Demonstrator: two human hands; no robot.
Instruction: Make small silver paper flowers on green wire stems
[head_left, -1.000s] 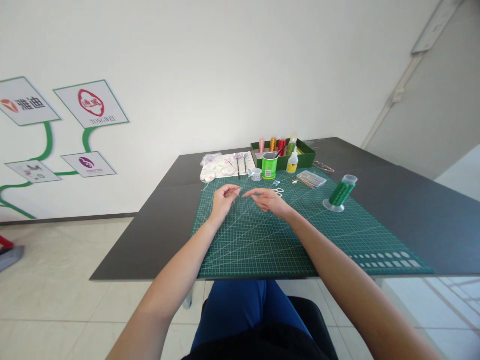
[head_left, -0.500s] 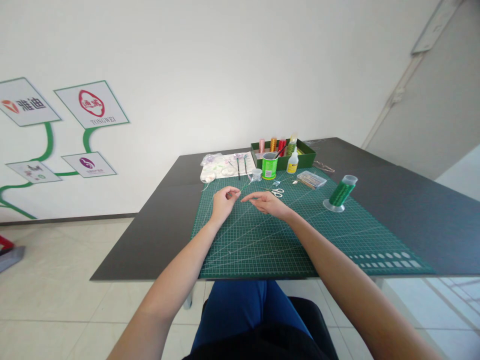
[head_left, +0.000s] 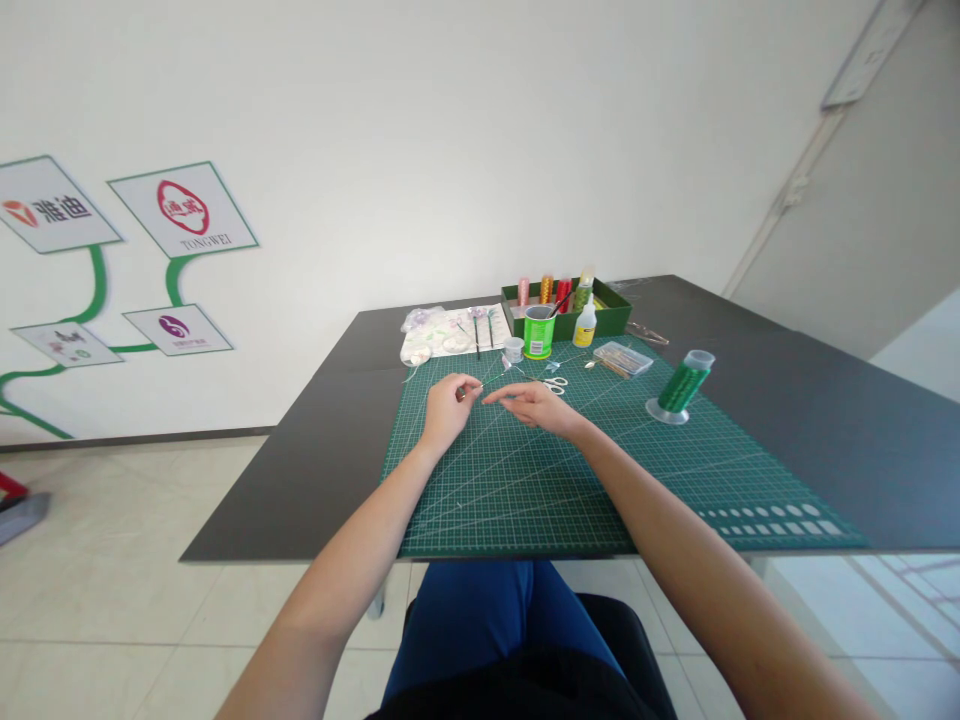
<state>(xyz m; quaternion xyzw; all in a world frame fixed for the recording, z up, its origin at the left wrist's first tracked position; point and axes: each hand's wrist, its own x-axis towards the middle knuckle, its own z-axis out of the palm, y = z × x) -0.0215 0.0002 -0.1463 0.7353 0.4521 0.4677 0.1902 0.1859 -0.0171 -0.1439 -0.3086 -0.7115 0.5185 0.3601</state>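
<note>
My left hand [head_left: 452, 408] pinches a thin green stem [head_left: 493, 379] between thumb and fingers. The stem slants up to the right, with a small pale tip [head_left: 506, 363] at its far end. Just right of it hovers my right hand [head_left: 534, 405], its index finger stretched toward the left fingertips and the other fingers lightly bent. I make out no object in the right fingers; a fine thread there would be too small to see. White-handled scissors [head_left: 555, 384] lie beyond the right hand. A spool of green thread [head_left: 682, 388] stands farther right on the green cutting mat [head_left: 540, 490].
A small clear tub [head_left: 514, 349], a green can [head_left: 538, 335] and a yellow-labelled glue bottle [head_left: 585, 325] stand behind the hands. Behind them, a green box [head_left: 616, 318] holds several thread spools. A white cloth [head_left: 442, 343] bears finished-looking stems; a clear case [head_left: 624, 358] lies right.
The green stem has turned in my left fingers, so it now leans lower and more to the right. My right hand stays almost in place.
</note>
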